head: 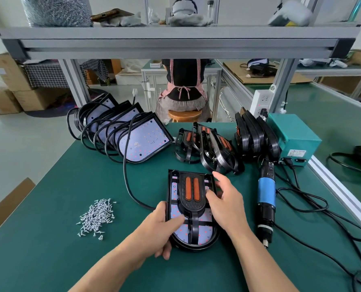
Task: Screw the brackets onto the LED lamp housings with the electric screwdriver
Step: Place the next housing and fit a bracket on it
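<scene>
On the green-matted workbench (49, 249), left hand (160, 226) is gripping the black D-shaped LED lamp housing (205, 231) by its rim, right hand (225, 203) is pressing relaxed fingers (218, 178) on the black orange-slotted bracket (193, 192) seated atop it, blue-banded electric screwdriver (266, 194) and silver screw pile (97, 216) lying untouched, so screwing likely unstarted.

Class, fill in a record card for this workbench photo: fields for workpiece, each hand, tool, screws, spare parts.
Workpiece: lamp housing flat on the green mat, bracket laid on it
Left hand: grips the housing's left edge, thumb on top
Right hand: rests on the housing's right side, thumb on the bracket
Tool: electric screwdriver lying on the mat, right of the housing, untouched
Screws: loose pile left of the housing
Spare parts: cabled housings and brackets leaning in rows behind
</scene>
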